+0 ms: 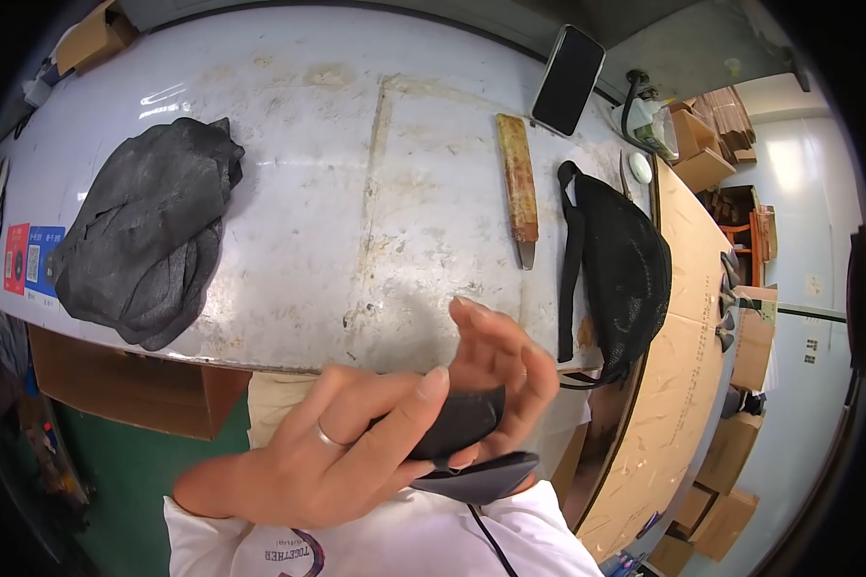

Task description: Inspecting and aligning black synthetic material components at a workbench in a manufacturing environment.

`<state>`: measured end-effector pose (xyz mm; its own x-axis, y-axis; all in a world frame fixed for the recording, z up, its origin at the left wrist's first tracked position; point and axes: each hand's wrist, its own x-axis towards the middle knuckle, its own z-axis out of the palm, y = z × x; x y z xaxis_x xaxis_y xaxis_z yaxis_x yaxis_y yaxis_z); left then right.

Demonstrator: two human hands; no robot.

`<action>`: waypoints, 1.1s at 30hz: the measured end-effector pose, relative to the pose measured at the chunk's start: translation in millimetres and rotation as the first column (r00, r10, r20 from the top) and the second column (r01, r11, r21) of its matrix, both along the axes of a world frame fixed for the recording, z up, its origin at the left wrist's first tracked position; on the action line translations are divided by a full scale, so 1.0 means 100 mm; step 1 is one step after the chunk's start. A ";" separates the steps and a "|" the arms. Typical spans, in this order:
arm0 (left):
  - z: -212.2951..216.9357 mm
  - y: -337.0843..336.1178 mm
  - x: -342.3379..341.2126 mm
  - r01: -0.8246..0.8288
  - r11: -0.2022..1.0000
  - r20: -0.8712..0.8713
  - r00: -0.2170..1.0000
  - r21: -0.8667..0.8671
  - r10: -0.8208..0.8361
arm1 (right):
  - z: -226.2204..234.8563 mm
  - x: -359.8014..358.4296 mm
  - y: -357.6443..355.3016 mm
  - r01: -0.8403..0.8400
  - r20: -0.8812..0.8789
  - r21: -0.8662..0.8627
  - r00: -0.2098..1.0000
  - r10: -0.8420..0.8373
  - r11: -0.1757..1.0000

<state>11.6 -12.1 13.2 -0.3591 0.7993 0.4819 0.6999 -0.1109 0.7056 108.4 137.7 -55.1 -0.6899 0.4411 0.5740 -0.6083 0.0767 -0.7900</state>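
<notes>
In front of my chest, at the table's near edge, I have a black pointed shoe (491,480) between my hands. My left hand (342,457), wearing a ring, is closed on it from the left, fingers pressed to its black upper part (457,425). My right hand (510,375) curls round it from the right with the upper fingers raised and bent, and a lower fingertip touches the black part. Its palm is partly hidden behind the shoe. On the table's left lies a crumpled pile of dark grey leather-like sheets (154,231).
A worn, flat-bladed tool (518,188) lies beyond my right hand, near a black mesh bag-like item (625,269). Farther back a phone (568,82) leans upright. A cardboard box (135,385) stands under the left edge; cardboard (669,385) covers the surface at right, near several shoes (726,303).
</notes>
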 end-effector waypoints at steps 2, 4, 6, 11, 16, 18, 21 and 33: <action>0.01 0.02 0.02 -0.008 1.000 0.132 0.991 0.017 0.005 | -0.04 -0.02 0.05 -0.057 0.008 -0.050 0.998 0.057 0.997; -0.04 0.01 0.01 0.003 1.000 0.182 0.983 0.014 -0.006 | -0.04 -0.02 0.09 -0.053 0.054 -0.027 0.997 0.054 0.998; -0.11 -0.01 0.00 0.008 1.000 0.231 0.973 0.003 -0.008 | 0.10 -0.06 -0.01 0.029 0.196 -0.047 0.980 -0.019 0.998; -0.16 -0.07 -0.08 -0.162 0.986 0.413 0.901 0.039 0.132 | 0.01 0.18 -0.01 0.260 0.263 -0.173 0.942 -0.209 0.950; -0.15 -0.01 -0.09 -0.172 0.984 0.588 0.801 0.043 0.114 | 0.17 0.37 -0.04 0.272 0.511 -0.054 0.834 -0.208 0.961; -0.22 0.05 -0.19 -0.393 0.917 0.460 0.805 -0.062 0.376 | 0.24 0.29 -0.08 0.296 0.469 -0.069 0.852 -0.231 0.953; -0.19 -0.09 -0.23 -0.290 0.955 0.225 0.928 -0.062 0.296 | 0.19 0.29 -0.06 0.288 0.365 0.086 0.882 -0.299 0.954; -0.24 -0.14 -0.14 -0.044 0.999 0.041 0.998 -0.032 0.045 | 0.24 0.27 -0.01 0.050 0.245 0.472 0.952 -0.185 0.880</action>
